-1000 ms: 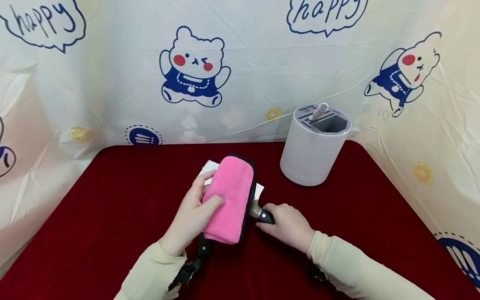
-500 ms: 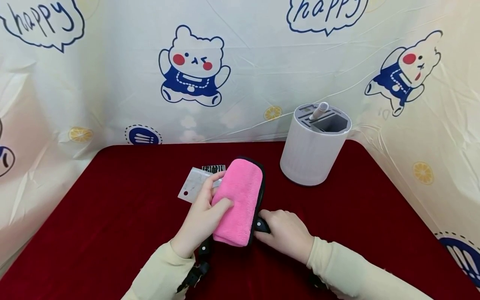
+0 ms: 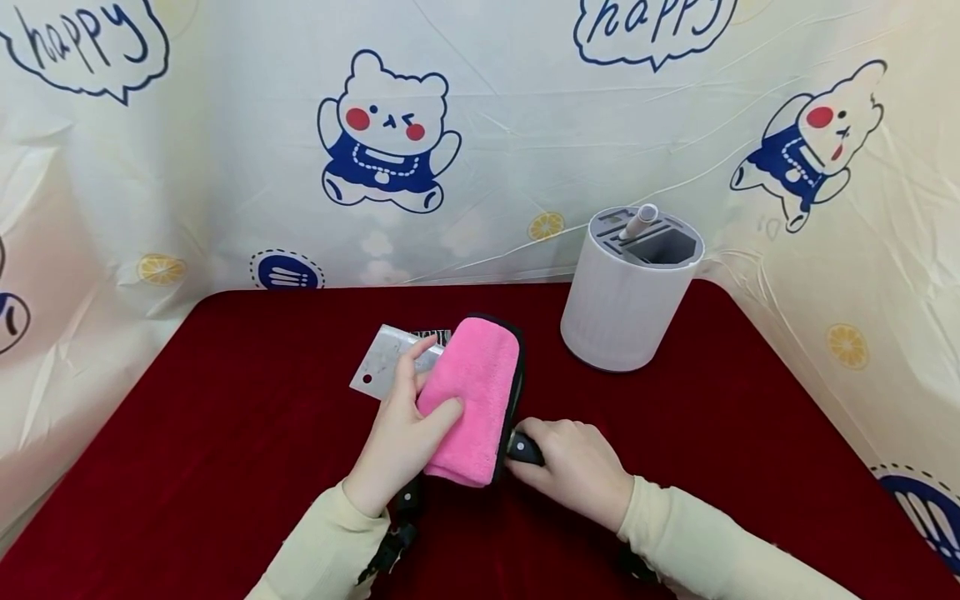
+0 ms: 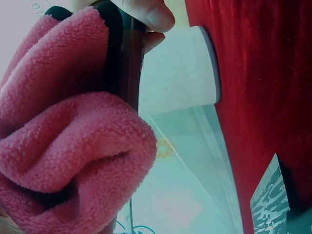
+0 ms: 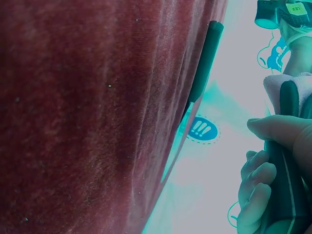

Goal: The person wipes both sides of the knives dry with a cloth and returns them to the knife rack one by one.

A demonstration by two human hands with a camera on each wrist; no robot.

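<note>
Pink cloth (image 3: pixel 472 408) is covering part of a cleaver (image 3: pixel 384 360) mid-table, and we are reading the clock from it. Our left hand (image 3: pixel 399 440) is pinching it, thumb lying across the top, left forearm (image 3: pixel 322 542) coming in from eight. Our right hand (image 3: pixel 576 468) is curling round the cleaver's handle (image 3: pixel 526 448) at four, right forearm (image 3: pixel 720 533) slanting from that side. The blade is jutting toward ten, a second knife (image 3: pixel 407 497) is lying at seven, and a knife block (image 3: pixel 626 312) is standing at two.
</note>
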